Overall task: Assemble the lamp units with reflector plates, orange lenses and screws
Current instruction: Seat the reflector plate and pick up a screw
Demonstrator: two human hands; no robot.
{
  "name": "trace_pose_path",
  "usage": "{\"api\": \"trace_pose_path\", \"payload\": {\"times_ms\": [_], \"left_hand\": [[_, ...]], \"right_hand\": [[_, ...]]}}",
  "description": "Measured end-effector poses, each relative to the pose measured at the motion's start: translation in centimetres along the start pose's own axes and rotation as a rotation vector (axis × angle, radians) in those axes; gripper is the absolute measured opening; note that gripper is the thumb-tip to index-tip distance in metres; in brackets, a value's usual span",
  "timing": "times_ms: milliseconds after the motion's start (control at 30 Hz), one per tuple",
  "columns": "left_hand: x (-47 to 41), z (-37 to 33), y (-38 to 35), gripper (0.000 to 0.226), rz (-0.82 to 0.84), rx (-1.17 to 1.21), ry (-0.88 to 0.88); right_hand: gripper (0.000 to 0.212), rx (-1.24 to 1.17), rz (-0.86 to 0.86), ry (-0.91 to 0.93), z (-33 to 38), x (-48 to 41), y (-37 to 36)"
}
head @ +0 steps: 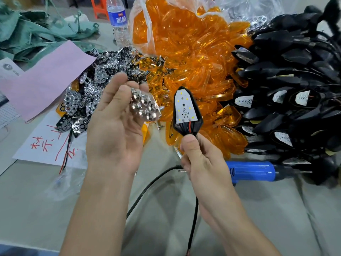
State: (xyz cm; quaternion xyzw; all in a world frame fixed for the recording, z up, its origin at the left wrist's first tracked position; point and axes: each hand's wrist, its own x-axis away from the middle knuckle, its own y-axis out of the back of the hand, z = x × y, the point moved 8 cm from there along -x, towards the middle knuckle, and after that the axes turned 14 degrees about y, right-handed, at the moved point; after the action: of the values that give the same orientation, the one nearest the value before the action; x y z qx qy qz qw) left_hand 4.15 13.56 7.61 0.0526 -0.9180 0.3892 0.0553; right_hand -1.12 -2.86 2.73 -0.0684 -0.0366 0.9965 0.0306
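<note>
My left hand [114, 124] is raised palm-up and holds a shiny chrome reflector plate [145, 105] at its fingertips. My right hand [199, 157] grips the stem of a black lamp unit [186, 111], which stands upright with its white LED board facing me and a black cable hanging below. The plate is just left of the lamp, apart from it. Behind lie a heap of reflector plates [96, 84], a pile of orange lenses [193, 58] spilling from a clear bag, and a pile of black lamp units [287, 85] at the right.
A blue electric screwdriver [252, 170] lies on the table under the lamp pile. A water bottle [118, 19] stands at the back. A pink sheet [44, 80] and a white paper with red writing [49, 143] lie at the left, green cloth [27, 34] behind.
</note>
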Motion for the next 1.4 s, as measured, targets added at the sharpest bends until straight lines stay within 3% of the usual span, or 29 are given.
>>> {"api": "trace_pose_path", "payload": {"times_ms": [67,133,200,267,433,667,933,1033,1100,1400], "left_hand": [[-0.3,0.4,0.2,0.031,-0.051,-0.158,0.096],[-0.5,0.5,0.0,0.039,-0.112,-0.498,0.096],[-0.5,0.8,-1.1,0.036,-0.090,-0.788,0.021],[-0.5,1.0,-2.4,0.021,-0.003,-0.874,-0.036],[-1.0,1.1,-3.6,0.017,0.166,-0.890,-0.014],[-1.0,1.3,-3.4,0.017,0.149,-0.886,-0.013],[-0.7,1.6,-4.0,0.013,0.189,-0.887,0.033],[-0.7,1.8,-4.2,0.010,0.200,-0.878,0.052],[-0.8,2.1,-4.2,0.010,0.199,-0.865,0.068],[-0.6,2.7,-4.3,0.033,0.218,-0.856,0.103]], "right_hand": [[0.038,-0.047,0.008,-0.024,0.0,0.2,-0.1],[0.038,-0.120,0.013,-0.054,0.2,0.3,-0.3],[0.048,-0.150,0.026,-0.067,0.5,0.3,-0.4],[0.046,-0.138,0.043,-0.069,0.7,0.3,-0.4],[0.041,-0.149,0.089,-0.116,0.9,0.7,-0.8],[0.029,-0.153,0.137,-0.239,-0.4,1.4,-1.0],[0.059,-0.306,0.219,-0.257,0.7,0.9,-1.9],[0.060,-0.264,0.190,-0.268,0.8,0.6,-1.7],[0.047,-0.217,0.161,-0.270,0.8,0.4,-1.4],[0.032,-0.185,-0.013,-0.268,1.0,-0.3,-0.5]]}}
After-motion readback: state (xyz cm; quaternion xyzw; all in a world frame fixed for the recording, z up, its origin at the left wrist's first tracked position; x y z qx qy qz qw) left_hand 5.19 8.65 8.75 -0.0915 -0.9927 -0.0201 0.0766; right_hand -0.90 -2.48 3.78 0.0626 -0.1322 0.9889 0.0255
